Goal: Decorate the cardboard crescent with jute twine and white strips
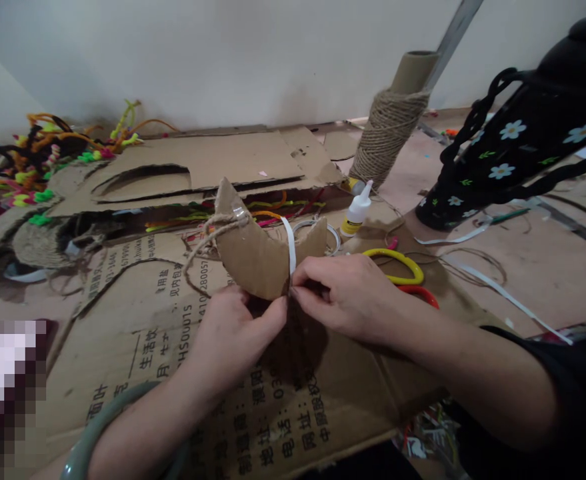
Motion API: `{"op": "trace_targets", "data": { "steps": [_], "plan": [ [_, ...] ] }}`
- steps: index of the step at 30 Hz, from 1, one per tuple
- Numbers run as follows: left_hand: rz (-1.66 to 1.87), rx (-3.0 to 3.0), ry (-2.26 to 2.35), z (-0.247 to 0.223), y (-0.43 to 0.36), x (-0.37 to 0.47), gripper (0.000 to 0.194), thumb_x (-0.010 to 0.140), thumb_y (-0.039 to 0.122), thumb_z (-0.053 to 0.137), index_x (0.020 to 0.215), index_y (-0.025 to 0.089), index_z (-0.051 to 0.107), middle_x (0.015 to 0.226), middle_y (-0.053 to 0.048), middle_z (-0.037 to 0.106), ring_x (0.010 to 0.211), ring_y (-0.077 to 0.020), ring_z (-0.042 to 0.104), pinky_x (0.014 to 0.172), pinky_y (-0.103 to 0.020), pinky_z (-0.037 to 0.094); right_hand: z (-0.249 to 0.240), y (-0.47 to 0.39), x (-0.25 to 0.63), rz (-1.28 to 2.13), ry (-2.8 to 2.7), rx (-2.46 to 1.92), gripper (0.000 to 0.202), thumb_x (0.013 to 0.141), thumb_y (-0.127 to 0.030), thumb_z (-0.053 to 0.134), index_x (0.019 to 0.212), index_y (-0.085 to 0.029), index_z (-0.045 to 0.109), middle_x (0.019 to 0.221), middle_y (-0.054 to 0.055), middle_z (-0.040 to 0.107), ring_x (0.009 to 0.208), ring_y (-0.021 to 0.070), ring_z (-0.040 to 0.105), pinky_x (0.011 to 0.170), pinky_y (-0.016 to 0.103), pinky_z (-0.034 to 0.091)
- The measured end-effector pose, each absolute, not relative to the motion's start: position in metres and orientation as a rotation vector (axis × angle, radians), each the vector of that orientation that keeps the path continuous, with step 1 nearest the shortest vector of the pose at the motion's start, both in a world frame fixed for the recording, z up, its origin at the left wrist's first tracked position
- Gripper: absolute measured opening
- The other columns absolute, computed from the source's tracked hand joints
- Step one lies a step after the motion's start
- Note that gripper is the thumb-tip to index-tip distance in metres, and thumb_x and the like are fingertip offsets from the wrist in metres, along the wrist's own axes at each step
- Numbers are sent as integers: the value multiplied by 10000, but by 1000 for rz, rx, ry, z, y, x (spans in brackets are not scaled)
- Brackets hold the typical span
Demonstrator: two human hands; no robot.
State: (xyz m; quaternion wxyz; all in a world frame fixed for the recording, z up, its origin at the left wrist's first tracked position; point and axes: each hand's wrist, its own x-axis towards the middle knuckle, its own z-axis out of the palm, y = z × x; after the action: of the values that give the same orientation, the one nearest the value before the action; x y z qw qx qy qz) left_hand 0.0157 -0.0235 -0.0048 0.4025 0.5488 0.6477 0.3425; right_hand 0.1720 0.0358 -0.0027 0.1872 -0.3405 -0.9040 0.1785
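A crescent-shaped cardboard piece point(257, 257) is held up over a printed cardboard sheet point(173, 393). A white strip point(291, 247) runs across its front, right of the middle, and twine point(210, 233) hangs from its left arm. My left hand point(243, 323) grips the crescent's lower edge, the thumb reaching to the strip's lower end. Beside it, my right hand point(340, 293) pinches the strip at that lower edge with thumb and index finger.
Behind stand a twine roll point(390, 133), a glue bottle point(357, 212) and a black flowered bottle point(513, 140). Yellow-handled scissors point(397, 267) lie by my right wrist. Colourful fuzzy stems point(47, 160) are heaped at the back left, near a cut cardboard piece point(233, 157).
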Motion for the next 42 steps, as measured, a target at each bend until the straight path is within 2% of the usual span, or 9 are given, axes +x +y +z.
{"op": "trace_targets", "data": {
  "steps": [12, 15, 29, 38, 42],
  "plan": [
    [865, 1365, 1617, -4, -23, 16, 154, 729, 252, 553, 637, 168, 644, 637, -9, 673, 662, -169, 613, 603, -245, 475, 2, 38, 172, 694, -2529, -976, 127, 768, -171, 487, 716, -167, 602, 530, -46, 499, 472, 61, 383, 516, 214, 251],
    [871, 1340, 1590, -4, -23, 15, 152, 733, 266, 558, 657, 169, 646, 665, -8, 677, 675, -170, 618, 609, -245, 482, 2, 38, 172, 706, -2526, -971, 131, 778, -171, 481, 730, -165, 604, 546, -43, 512, 484, 63, 397, 518, 212, 254],
    [871, 1392, 1641, -7, -25, 15, 218, 748, 298, 553, 564, 183, 567, 553, 9, 593, 691, -183, 611, 645, -266, 486, -1, 40, 171, 767, -2489, -1050, 88, 819, -230, 509, 796, -185, 582, 621, -29, 579, 562, 93, 501, 552, 216, 299],
    [882, 1343, 1609, -7, -24, 14, 174, 738, 293, 555, 623, 178, 616, 616, -2, 635, 687, -183, 607, 651, -269, 485, -2, 41, 172, 763, -2487, -1017, 158, 843, -331, 532, 810, -187, 584, 657, -19, 602, 587, 102, 522, 561, 217, 310],
    [876, 1371, 1634, -7, -24, 14, 196, 738, 301, 554, 588, 183, 599, 574, 5, 618, 645, -173, 600, 620, -261, 479, -1, 43, 172, 722, -2437, -1069, 168, 846, -301, 487, 779, -177, 578, 605, -24, 556, 547, 96, 484, 554, 220, 307]
  ]
}}
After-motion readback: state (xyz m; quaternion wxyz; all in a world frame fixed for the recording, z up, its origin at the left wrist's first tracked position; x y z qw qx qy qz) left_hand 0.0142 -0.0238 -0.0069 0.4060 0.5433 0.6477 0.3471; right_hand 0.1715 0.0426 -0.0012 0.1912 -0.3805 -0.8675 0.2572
